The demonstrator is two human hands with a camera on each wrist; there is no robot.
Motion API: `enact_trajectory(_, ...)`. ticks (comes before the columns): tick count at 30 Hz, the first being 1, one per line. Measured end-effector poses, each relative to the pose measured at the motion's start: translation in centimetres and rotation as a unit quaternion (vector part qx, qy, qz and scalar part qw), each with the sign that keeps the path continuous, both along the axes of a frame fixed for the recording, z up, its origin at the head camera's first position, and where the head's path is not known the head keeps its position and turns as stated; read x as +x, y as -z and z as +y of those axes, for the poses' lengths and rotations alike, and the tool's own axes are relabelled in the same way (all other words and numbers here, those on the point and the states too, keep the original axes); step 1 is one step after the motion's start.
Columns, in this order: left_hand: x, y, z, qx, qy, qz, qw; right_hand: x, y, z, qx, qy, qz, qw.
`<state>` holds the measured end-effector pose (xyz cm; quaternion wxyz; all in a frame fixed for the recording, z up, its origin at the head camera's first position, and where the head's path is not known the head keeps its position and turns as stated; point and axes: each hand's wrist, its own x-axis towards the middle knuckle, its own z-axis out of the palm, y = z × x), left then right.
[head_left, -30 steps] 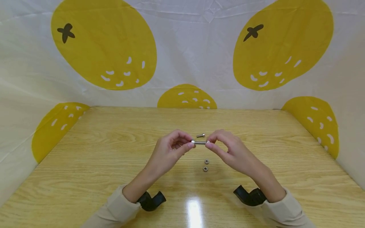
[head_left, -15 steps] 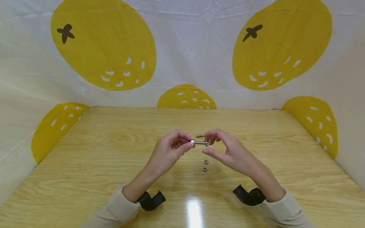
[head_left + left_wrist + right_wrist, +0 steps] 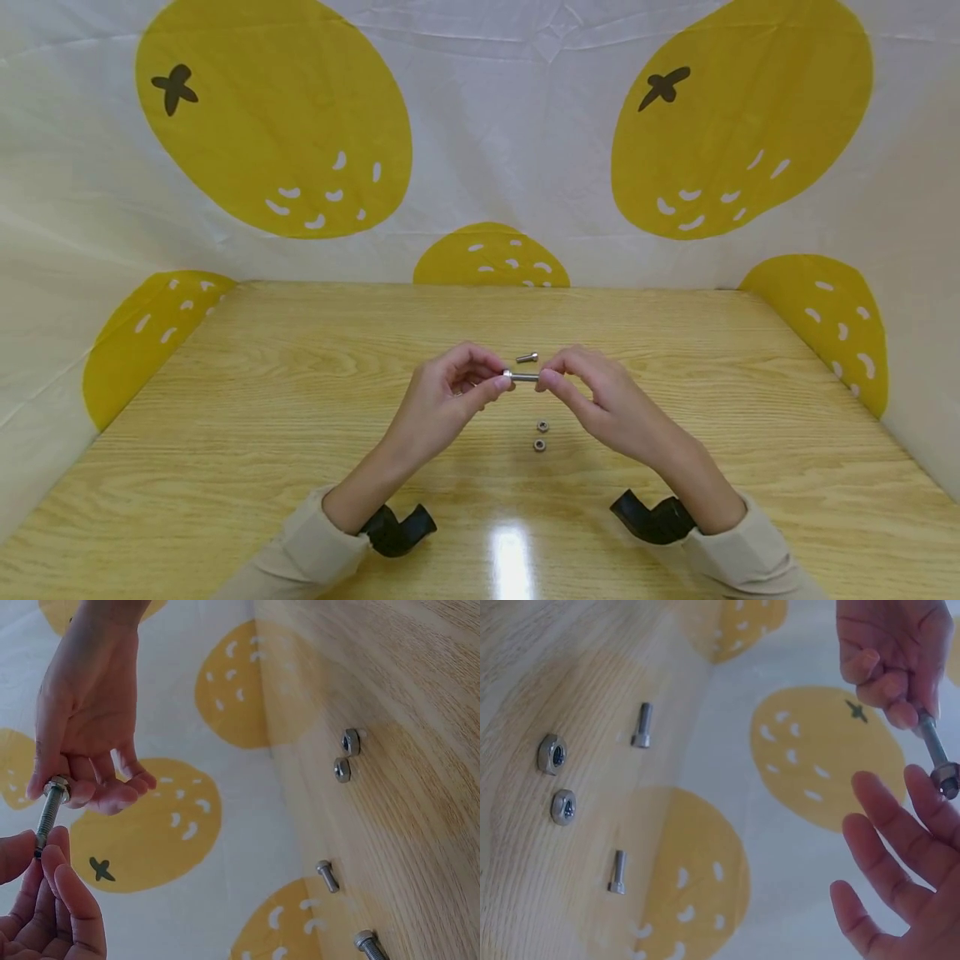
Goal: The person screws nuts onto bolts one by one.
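Between the two hands a long steel bolt [image 3: 525,377] is held level above the table. My left hand [image 3: 450,387] pinches its head end between thumb and fingertips. A hex nut [image 3: 57,789] sits on the bolt's threads near the free end, with a bit of the tip showing past it in the right wrist view. My right hand [image 3: 603,400] has thumb and index finger together at that nut, hiding it in the head view. In the right wrist view the other fingers [image 3: 889,859] of this hand are spread apart.
Two loose nuts [image 3: 553,754] lie on the wooden table [image 3: 300,333] in front of the hands. A short bolt [image 3: 527,357] lies behind them, and the wrist views show a second bolt [image 3: 367,943] on the table. A fruit-patterned cloth [image 3: 510,125] encloses the back and sides.
My right thumb and index finger parted from the nut half a second ago, leaving it in plain sight, and have closed on it again. My left hand has stayed still with the bolt.
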<state>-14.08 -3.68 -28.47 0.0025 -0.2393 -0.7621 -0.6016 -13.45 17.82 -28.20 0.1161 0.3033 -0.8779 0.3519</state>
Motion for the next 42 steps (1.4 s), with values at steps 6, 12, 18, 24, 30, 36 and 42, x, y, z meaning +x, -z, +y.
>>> enact_trajectory(6, 0.07, -0.06, 0.00, 0.000, -0.002, 0.005, 1.0000, -0.03, -0.09, 0.16, -0.003, 0.019, -0.016, 0.9997)
enact_trajectory(12, 0.08, -0.07, -0.10, -0.003, -0.009, 0.018, 0.9998, 0.20, -0.20, 0.15, -0.005, 0.018, 0.007, 0.9998)
enact_trajectory(18, 0.07, -0.06, -0.14, 0.000, -0.010, 0.020, 0.9997, 0.15, -0.11, -0.01, -0.018, 0.005, 0.049, 0.9986)
enact_trajectory(24, 0.06, -0.04, -0.12, 0.000, -0.008, 0.016, 0.9998, 0.10, 0.07, -0.02, -0.018, 0.005, 0.074, 0.9971)
enact_trajectory(30, 0.10, -0.05, -0.08, 0.004, -0.004, 0.014, 0.9999, 0.11, 0.08, -0.05, -0.015, 0.004, 0.063, 0.9979)
enact_trajectory(36, 0.19, -0.06, -0.02, 0.006, 0.002, 0.016, 0.9999, 0.04, 0.05, -0.13, -0.013, 0.018, 0.023, 0.9995)
enact_trajectory(42, 0.18, -0.13, -0.06, 0.003, -0.002, 0.018, 0.9998, 0.08, -0.12, 0.03, -0.002, 0.028, 0.002, 0.9996)
